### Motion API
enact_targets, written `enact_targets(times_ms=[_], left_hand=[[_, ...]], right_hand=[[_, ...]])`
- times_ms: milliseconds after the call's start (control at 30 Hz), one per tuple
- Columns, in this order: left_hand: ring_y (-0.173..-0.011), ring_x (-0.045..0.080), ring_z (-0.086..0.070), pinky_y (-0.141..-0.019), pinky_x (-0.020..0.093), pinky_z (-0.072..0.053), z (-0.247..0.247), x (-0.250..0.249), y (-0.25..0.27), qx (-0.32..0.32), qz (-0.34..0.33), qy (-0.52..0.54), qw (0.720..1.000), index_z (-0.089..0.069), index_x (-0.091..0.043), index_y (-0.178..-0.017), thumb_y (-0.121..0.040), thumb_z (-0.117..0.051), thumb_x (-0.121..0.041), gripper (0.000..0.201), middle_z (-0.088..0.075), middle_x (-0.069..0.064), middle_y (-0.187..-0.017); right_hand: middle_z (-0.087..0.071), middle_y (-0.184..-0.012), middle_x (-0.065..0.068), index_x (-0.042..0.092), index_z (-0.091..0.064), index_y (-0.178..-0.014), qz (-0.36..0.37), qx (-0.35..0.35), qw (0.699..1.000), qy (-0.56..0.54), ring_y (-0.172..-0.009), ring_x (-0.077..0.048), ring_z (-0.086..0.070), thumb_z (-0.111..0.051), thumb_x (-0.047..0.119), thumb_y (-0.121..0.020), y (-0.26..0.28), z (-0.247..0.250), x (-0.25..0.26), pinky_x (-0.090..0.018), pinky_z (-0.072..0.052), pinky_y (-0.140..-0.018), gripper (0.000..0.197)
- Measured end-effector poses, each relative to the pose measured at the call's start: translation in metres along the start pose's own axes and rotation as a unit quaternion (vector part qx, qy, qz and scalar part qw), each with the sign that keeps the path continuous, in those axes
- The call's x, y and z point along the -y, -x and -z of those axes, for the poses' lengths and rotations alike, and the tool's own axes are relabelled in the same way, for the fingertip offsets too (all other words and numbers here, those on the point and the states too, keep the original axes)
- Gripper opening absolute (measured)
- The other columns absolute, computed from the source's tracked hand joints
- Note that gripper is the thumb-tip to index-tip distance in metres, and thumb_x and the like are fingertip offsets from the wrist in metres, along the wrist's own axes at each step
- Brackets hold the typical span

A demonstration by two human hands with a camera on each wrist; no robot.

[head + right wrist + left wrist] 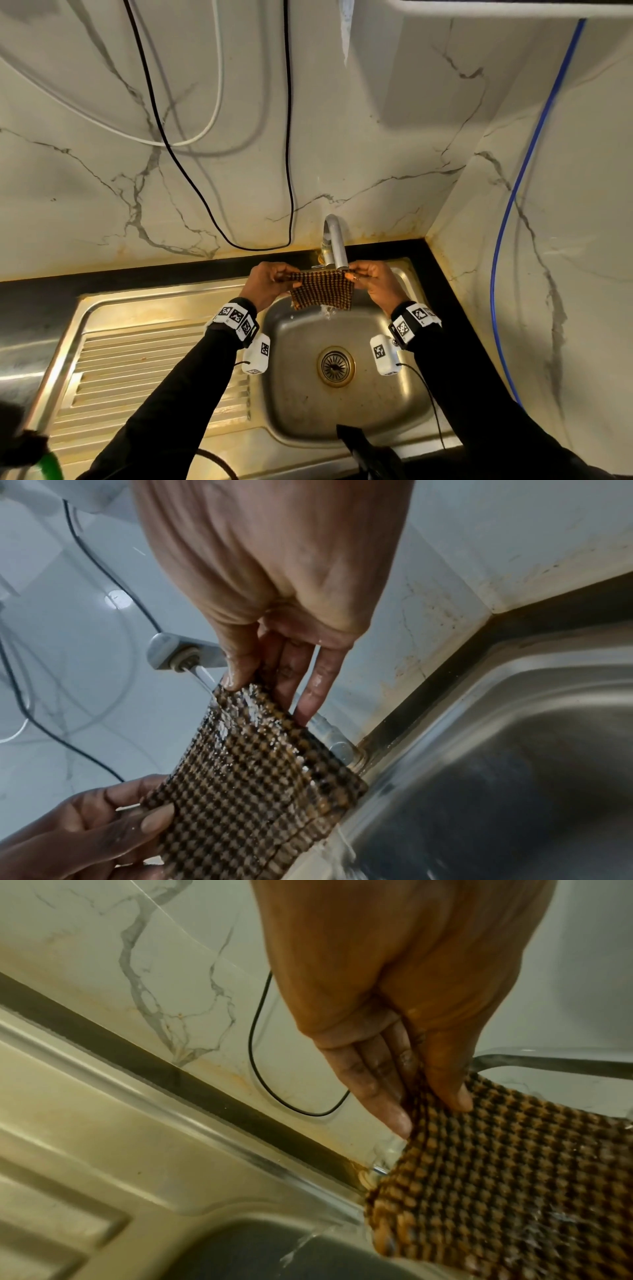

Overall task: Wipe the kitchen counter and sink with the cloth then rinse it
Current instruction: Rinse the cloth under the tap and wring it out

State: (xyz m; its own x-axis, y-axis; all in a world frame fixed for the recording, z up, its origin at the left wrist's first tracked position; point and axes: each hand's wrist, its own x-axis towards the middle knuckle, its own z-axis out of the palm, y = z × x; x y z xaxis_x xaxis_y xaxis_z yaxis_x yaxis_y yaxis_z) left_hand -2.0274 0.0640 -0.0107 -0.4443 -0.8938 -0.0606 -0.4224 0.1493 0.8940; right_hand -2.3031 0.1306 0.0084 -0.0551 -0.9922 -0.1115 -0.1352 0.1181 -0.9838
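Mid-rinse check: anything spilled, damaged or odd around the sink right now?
Nothing spilled: both hands hold the checked cloth spread under the running tap, runoff dropping into the sink basin. Oddities: orange-brown staining along the wall base behind the tap, and a black cable hanging close above the counter.

So the cloth (322, 289) hangs right under the tap (336, 241), over the sink bowl (404, 387)'s 12 o'clock edge. Left hand (265, 284) pinches its top corner at 9 o'clock, right hand (376, 282) at 3. Drain (335, 366) sits at 6 o'clock below the cloth, and the drainboard (150, 370) is off at 9 of the bowl.
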Motion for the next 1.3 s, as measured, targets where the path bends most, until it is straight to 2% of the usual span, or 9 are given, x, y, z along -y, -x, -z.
enact_targets(times_ms=[167, 367, 467, 633, 767, 900, 1067, 1233, 1300], left_hand=[[-0.09, 0.007, -0.076, -0.082, 0.032, -0.064, -0.024, -0.019, -0.01, 0.013, -0.013, 0.003, 1.0, -0.078, -0.023, -0.104, -0.087, -0.08, -0.009, 0.023, -0.079, -0.003, -0.097], [-0.087, 0.013, -0.077, -0.086, 0.037, -0.063, -0.057, -0.048, -0.026, 0.051, -0.004, 0.031, 0.998, -0.077, -0.021, -0.096, -0.085, -0.081, -0.01, 0.016, -0.08, 0.0, -0.093], [-0.086, 0.014, -0.077, -0.088, 0.041, -0.063, -0.067, -0.052, -0.031, 0.061, -0.003, 0.037, 0.997, -0.075, -0.02, -0.089, -0.084, -0.083, -0.012, 0.012, -0.079, 0.001, -0.09], [-0.089, 0.008, -0.074, -0.089, 0.032, -0.059, -0.073, -0.054, -0.024, 0.081, -0.009, 0.034, 0.996, -0.073, -0.021, -0.095, -0.089, -0.078, -0.016, 0.009, -0.078, -0.002, -0.093], [-0.105, 0.019, -0.072, -0.092, 0.038, -0.059, -0.066, -0.041, -0.017, 0.092, 0.009, 0.094, 0.991, -0.062, -0.02, -0.113, -0.099, -0.066, -0.021, 0.014, -0.073, 0.005, -0.11], [-0.106, 0.019, -0.067, -0.091, 0.04, -0.058, -0.056, -0.023, -0.011, 0.03, 0.019, 0.074, 0.997, -0.055, -0.017, -0.121, -0.106, -0.052, -0.02, 0.016, -0.067, 0.004, -0.113], [-0.108, 0.013, -0.063, -0.095, 0.035, -0.053, -0.038, -0.011, -0.004, -0.068, 0.083, 0.177, 0.978, -0.057, -0.026, -0.111, -0.107, -0.047, -0.014, 0.015, -0.065, 0.001, -0.116], [-0.113, 0.025, -0.061, -0.091, 0.037, -0.05, -0.04, -0.007, -0.003, -0.087, 0.138, 0.3, 0.94, -0.059, -0.014, -0.117, -0.108, -0.047, -0.015, 0.015, -0.065, 0.009, -0.118], [-0.114, 0.029, -0.06, -0.093, 0.042, -0.051, -0.05, -0.014, -0.008, -0.079, 0.151, 0.321, 0.931, -0.06, -0.014, -0.115, -0.108, -0.045, -0.013, 0.016, -0.064, 0.01, -0.118]], right_hand=[[-0.073, -0.103, -0.016, -0.007, -0.067, -0.111, 0.006, -0.051, 0.999, 0.009, -0.093, -0.017, -0.07, -0.059, -0.007, -0.095, 0.008, 0.018, -0.004, -0.025, -0.056, -0.08, 0.019], [-0.07, -0.111, -0.02, -0.002, -0.065, -0.113, -0.019, -0.102, 0.994, -0.039, -0.107, -0.033, -0.067, -0.058, -0.001, -0.096, 0.019, 0.061, -0.016, -0.034, -0.056, -0.087, 0.018], [-0.068, -0.111, -0.016, -0.005, -0.06, -0.119, -0.035, -0.092, 0.993, -0.061, -0.105, -0.028, -0.065, -0.054, 0.003, -0.1, 0.028, 0.072, -0.018, -0.033, -0.055, -0.083, 0.022], [-0.063, -0.119, -0.025, -0.005, -0.056, -0.126, -0.035, -0.087, 0.994, -0.059, -0.109, -0.028, -0.062, -0.051, 0.005, -0.102, 0.032, 0.072, -0.024, -0.035, -0.052, -0.092, 0.026], [-0.068, -0.111, -0.015, -0.002, -0.06, -0.119, -0.052, -0.088, 0.992, -0.078, -0.107, -0.028, -0.064, -0.051, 0.004, -0.101, 0.029, 0.052, -0.017, -0.029, -0.055, -0.087, 0.02], [-0.07, -0.106, -0.009, -0.005, -0.06, -0.12, -0.05, -0.057, 0.993, -0.088, -0.097, -0.018, -0.068, -0.054, -0.005, -0.097, 0.019, 0.021, 0.002, -0.027, -0.059, -0.076, 0.023], [-0.074, -0.111, -0.016, 0.001, -0.064, -0.121, -0.068, -0.009, 0.996, -0.053, -0.105, -0.028, -0.072, -0.076, -0.016, -0.074, -0.001, -0.022, 0.011, -0.041, -0.059, -0.091, 0.051], [-0.073, -0.105, -0.016, 0.002, -0.07, -0.105, -0.087, -0.042, 0.989, -0.114, -0.098, -0.024, -0.069, -0.072, -0.007, -0.083, -0.001, -0.039, 0.004, -0.033, -0.056, -0.086, 0.025], [-0.069, -0.11, -0.016, 0.005, -0.066, -0.111, -0.116, -0.078, 0.973, -0.181, -0.104, -0.029, -0.066, -0.068, -0.003, -0.088, 0.001, -0.04, -0.003, -0.04, -0.054, -0.092, 0.025]])
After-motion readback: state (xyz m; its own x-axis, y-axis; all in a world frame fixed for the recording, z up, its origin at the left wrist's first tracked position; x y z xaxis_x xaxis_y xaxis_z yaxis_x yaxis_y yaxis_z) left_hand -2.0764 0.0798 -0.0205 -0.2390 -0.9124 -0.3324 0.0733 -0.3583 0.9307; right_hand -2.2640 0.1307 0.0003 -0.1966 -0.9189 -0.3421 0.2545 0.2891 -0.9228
